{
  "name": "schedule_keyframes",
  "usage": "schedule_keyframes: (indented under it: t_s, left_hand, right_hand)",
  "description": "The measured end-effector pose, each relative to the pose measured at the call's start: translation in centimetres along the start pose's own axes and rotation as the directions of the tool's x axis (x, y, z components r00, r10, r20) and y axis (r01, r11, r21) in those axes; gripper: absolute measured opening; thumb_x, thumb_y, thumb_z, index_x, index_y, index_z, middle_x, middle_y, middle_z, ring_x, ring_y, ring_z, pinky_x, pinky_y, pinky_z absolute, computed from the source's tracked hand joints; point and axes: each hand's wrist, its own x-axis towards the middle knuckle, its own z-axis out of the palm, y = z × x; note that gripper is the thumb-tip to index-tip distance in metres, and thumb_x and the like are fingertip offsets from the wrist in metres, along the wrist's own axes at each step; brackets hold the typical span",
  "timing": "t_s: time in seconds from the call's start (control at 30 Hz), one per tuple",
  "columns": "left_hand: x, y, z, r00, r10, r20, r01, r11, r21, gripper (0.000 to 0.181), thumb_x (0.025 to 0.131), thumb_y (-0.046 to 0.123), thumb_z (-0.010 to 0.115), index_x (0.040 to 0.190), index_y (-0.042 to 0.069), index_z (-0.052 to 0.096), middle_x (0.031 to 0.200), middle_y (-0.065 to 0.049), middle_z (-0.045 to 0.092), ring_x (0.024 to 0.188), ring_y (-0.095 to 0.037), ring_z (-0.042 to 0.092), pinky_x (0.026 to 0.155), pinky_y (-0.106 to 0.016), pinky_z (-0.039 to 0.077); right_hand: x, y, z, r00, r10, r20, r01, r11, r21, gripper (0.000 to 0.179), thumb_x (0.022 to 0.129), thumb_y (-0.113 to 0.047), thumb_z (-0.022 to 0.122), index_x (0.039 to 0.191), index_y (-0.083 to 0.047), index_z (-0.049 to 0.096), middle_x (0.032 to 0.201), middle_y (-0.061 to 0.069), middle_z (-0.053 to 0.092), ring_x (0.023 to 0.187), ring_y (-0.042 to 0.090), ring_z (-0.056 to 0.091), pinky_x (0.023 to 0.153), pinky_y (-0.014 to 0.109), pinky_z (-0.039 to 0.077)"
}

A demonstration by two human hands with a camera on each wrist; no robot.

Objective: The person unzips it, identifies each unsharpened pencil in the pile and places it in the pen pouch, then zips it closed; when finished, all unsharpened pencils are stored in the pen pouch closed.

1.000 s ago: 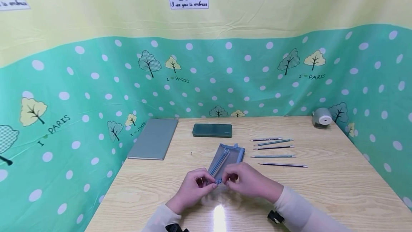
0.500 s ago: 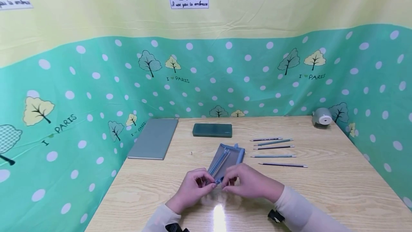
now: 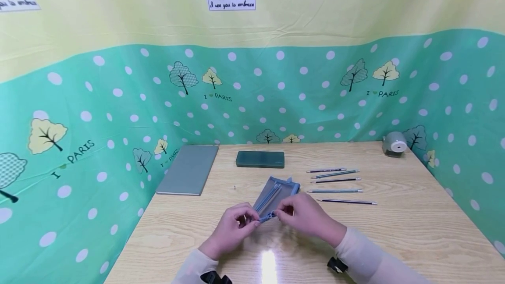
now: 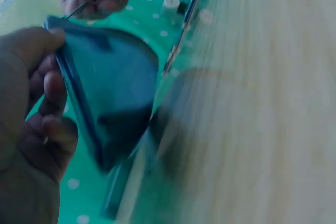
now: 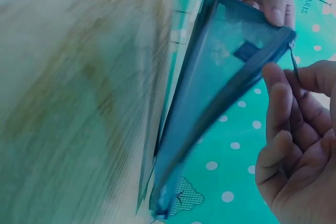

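Note:
A blue mesh zipper pouch (image 3: 285, 196) lies slanted on the table, its near end lifted a little. Slim pencil-like sticks (image 3: 268, 197) show through its mesh. My left hand (image 3: 232, 226) pinches the near corner of the pouch between thumb and forefinger. Close on its right, my right hand (image 3: 307, 217) pinches the thin zipper pull (image 5: 294, 65) at that same end. In the right wrist view the zipper band (image 5: 226, 90) runs along the pouch's edge away from the pull. How far the zipper stands open cannot be made out.
Several pencils (image 3: 335, 191) lie in a loose row to the right of the pouch. Behind are a dark green pencil case (image 3: 260, 159) and, far right, a grey pencil sharpener (image 3: 394, 144). A grey notebook (image 3: 188, 170) lies at left. Patterned cloth hangs around the table.
Both hands have raised the pouch's near end slightly and moved away from me. The right hand has shifted, so the zipper pull now shows between the hands.

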Motion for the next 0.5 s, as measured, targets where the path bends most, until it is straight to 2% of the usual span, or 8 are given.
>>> schedule_keyframes:
  t_s: [0.07, 0.17, 0.33, 0.5]
  left_hand:
    - [-0.1, 0.0, -0.8, 1.000, 0.020, -0.013, -0.020, 1.000, 0.001, 0.007, 0.094, 0.006, 0.077, 0.096, 0.011, 0.073, 0.086, 0.005, 0.065, 0.069, -0.007, 0.054, 0.053, -0.024, 0.046]
    - [-0.3, 0.1, -2.2, 0.997, 0.046, -0.064, -0.046, 0.999, 0.005, 0.009, 0.092, 0.002, 0.076, 0.095, 0.009, 0.071, 0.087, 0.001, 0.066, 0.069, -0.009, 0.055, 0.053, -0.026, 0.046]
    - [-0.6, 0.0, -4.1, 0.990, 0.017, -0.137, -0.019, 1.000, -0.007, 0.011, 0.093, -0.002, 0.073, 0.097, 0.007, 0.068, 0.090, -0.003, 0.066, 0.072, -0.013, 0.057, 0.058, -0.030, 0.048]
    - [-0.7, -0.6, -5.0, 0.983, -0.016, -0.184, 0.013, 1.000, -0.018, 0.014, 0.097, -0.003, 0.071, 0.101, 0.010, 0.066, 0.094, -0.010, 0.067, 0.074, -0.016, 0.061, 0.061, -0.030, 0.051]
  right_hand:
    - [0.0, 0.0, -0.1, 0.999, 0.028, -0.025, -0.029, 0.999, -0.035, 0.018, 0.097, -0.021, 0.074, 0.080, -0.029, 0.075, 0.067, -0.020, 0.060, 0.059, 0.003, 0.054, 0.056, 0.025, 0.049]
    - [0.1, 0.2, -0.5, 0.996, 0.057, -0.070, -0.062, 0.995, -0.073, 0.016, 0.096, -0.020, 0.075, 0.081, -0.028, 0.076, 0.068, -0.020, 0.059, 0.059, 0.004, 0.053, 0.056, 0.025, 0.048]
    - [0.4, 0.9, -1.5, 0.985, 0.076, -0.156, -0.098, 0.985, -0.139, 0.014, 0.090, -0.018, 0.078, 0.079, -0.026, 0.076, 0.069, -0.022, 0.059, 0.058, 0.002, 0.053, 0.056, 0.025, 0.047]
    - [0.6, 1.5, -2.9, 0.966, 0.060, -0.250, -0.125, 0.959, -0.254, 0.023, 0.081, -0.016, 0.079, 0.071, -0.032, 0.066, 0.068, -0.022, 0.058, 0.057, 0.002, 0.050, 0.053, 0.025, 0.044]
